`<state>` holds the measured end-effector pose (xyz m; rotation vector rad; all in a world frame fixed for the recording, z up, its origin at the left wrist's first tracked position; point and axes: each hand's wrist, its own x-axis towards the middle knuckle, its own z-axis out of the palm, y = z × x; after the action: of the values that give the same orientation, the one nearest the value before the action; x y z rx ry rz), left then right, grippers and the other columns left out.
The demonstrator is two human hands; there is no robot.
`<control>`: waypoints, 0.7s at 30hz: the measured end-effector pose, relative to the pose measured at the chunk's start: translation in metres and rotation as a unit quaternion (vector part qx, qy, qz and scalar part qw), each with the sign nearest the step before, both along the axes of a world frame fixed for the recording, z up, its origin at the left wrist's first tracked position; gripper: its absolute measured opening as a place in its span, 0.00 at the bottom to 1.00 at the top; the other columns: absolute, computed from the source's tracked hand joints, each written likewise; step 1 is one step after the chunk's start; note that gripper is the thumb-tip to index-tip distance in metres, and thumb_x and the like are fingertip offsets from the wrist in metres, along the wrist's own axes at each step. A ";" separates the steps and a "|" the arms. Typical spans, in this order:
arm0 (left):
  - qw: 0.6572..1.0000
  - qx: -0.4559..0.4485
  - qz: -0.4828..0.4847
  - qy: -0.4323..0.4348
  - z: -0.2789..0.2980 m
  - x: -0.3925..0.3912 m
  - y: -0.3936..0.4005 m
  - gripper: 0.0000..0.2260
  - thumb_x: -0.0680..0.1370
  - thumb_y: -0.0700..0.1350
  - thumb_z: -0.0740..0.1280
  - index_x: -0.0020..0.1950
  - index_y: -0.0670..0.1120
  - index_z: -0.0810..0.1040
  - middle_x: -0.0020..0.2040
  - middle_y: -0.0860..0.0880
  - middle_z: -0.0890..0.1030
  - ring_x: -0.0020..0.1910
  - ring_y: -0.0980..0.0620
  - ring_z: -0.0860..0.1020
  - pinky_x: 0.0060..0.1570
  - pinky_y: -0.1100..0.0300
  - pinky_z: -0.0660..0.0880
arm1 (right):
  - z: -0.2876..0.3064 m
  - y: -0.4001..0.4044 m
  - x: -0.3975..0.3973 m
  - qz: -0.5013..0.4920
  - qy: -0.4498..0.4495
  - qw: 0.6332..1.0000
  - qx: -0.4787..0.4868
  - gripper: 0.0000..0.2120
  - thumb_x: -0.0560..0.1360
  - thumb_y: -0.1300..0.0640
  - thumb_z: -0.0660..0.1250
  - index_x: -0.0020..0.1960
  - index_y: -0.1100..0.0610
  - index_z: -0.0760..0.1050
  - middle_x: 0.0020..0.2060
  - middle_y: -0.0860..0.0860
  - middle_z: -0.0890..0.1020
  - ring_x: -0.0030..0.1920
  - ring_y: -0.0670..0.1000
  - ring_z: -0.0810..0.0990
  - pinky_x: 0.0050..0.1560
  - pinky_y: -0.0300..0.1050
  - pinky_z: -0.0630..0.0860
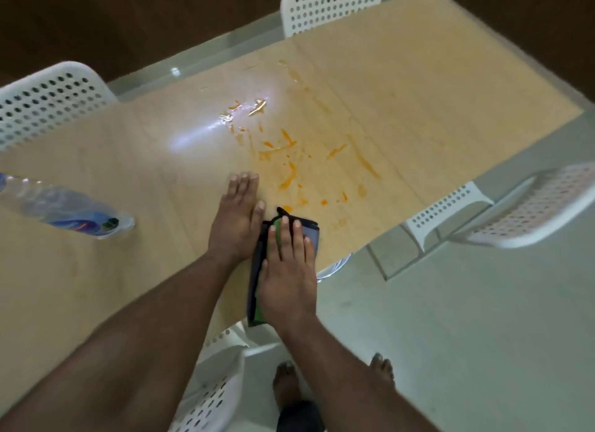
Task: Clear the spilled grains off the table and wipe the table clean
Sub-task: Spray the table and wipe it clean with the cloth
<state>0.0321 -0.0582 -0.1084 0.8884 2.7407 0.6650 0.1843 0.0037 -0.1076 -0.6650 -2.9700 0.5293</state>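
My right hand point(286, 270) lies flat with straight fingers on a folded dark grey and green cloth point(283, 238), pressing it down on the pale wooden table with a glass top point(128, 286). The cloth sits near the table's edge closest to me. My left hand point(236, 219) rests flat on the table just beside the cloth, its fingers straight and close together, its thumb touching the cloth's corner. It holds nothing. Just past the cloth, farther from me, I see orange smears and streaks point(289, 161) spread over the middle of the table. I cannot tell if any grains lie among them. A clear plastic bottle with a blue label point(64, 206) stands on the table, well away from the cloth on my left side. White plastic chairs with round holes stand around the table: one point(48, 99) at the far left, one point(331, 6) at the far end, one point(531, 206) on the right, and one point(209, 393) right below the cloth by my bare feet point(286, 383).
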 end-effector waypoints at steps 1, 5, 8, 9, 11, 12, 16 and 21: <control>1.000 -0.014 0.003 0.017 -0.002 0.002 0.001 0.28 0.87 0.56 0.47 0.87 0.48 0.51 0.87 0.47 0.51 0.85 0.49 0.43 0.83 0.47 0.48 | 0.000 -0.007 -0.001 -0.039 0.003 0.999 -0.003 0.32 0.83 0.51 0.52 0.85 0.59 0.53 0.86 0.57 0.48 0.85 0.59 0.43 0.83 0.61 0.49; 0.990 -0.107 -0.004 0.093 -0.011 0.010 0.011 0.30 0.86 0.58 0.44 0.87 0.47 0.48 0.87 0.44 0.48 0.86 0.46 0.42 0.83 0.44 0.46 | -0.001 -0.022 0.011 -0.178 -0.003 0.984 -0.006 0.34 0.84 0.54 0.55 0.86 0.60 0.48 0.85 0.58 0.44 0.85 0.59 0.40 0.83 0.62 0.49; 0.989 -0.108 0.000 0.105 -0.010 0.011 0.011 0.31 0.86 0.59 0.45 0.87 0.46 0.50 0.87 0.44 0.48 0.86 0.45 0.44 0.83 0.43 0.48 | -0.002 0.004 0.011 -0.255 -0.030 0.966 -0.015 0.33 0.86 0.53 0.54 0.86 0.60 0.45 0.86 0.58 0.44 0.85 0.59 0.39 0.83 0.62 0.47; 0.988 -0.109 0.002 0.109 -0.009 0.010 0.011 0.31 0.86 0.59 0.46 0.87 0.46 0.51 0.87 0.43 0.48 0.86 0.44 0.44 0.83 0.43 0.48 | -0.002 0.021 0.005 -0.280 -0.033 0.959 -0.010 0.33 0.86 0.52 0.54 0.86 0.61 0.46 0.86 0.58 0.46 0.85 0.60 0.40 0.83 0.62 0.46; 0.986 -0.121 0.003 0.115 -0.010 0.009 0.014 0.31 0.86 0.59 0.46 0.87 0.46 0.51 0.87 0.43 0.48 0.86 0.44 0.44 0.83 0.43 0.48 | -0.003 0.056 -0.011 -0.320 -0.048 0.946 -0.001 0.32 0.86 0.52 0.53 0.85 0.63 0.48 0.85 0.60 0.49 0.85 0.62 0.43 0.83 0.63 0.47; 0.985 -0.125 0.004 0.118 -0.010 0.009 0.015 0.31 0.86 0.59 0.46 0.87 0.46 0.51 0.87 0.42 0.48 0.86 0.43 0.44 0.83 0.43 0.48 | -0.004 0.071 -0.018 -0.333 -0.057 0.941 -0.001 0.32 0.86 0.51 0.52 0.85 0.64 0.49 0.85 0.61 0.50 0.85 0.63 0.43 0.83 0.64 0.47; 0.984 -0.127 0.008 0.123 -0.010 0.008 0.015 0.31 0.86 0.58 0.46 0.87 0.45 0.51 0.87 0.42 0.48 0.86 0.43 0.45 0.82 0.42 0.49 | -0.005 0.066 -0.026 -0.357 -0.068 0.932 0.001 0.33 0.86 0.50 0.50 0.85 0.65 0.47 0.85 0.63 0.48 0.84 0.64 0.42 0.82 0.65 0.47; 0.985 -0.121 0.006 0.120 -0.009 0.010 0.014 0.31 0.86 0.58 0.46 0.87 0.45 0.49 0.87 0.43 0.46 0.86 0.44 0.43 0.83 0.42 0.49 | 0.000 -0.006 -0.010 -0.299 -0.059 0.952 0.004 0.35 0.86 0.48 0.48 0.84 0.66 0.42 0.84 0.63 0.42 0.84 0.64 0.37 0.83 0.64 0.46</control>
<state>0.0423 -0.0441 -0.1174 0.9498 2.9543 0.2276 0.1743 -0.0021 -0.1072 -1.5577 -2.6461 0.4297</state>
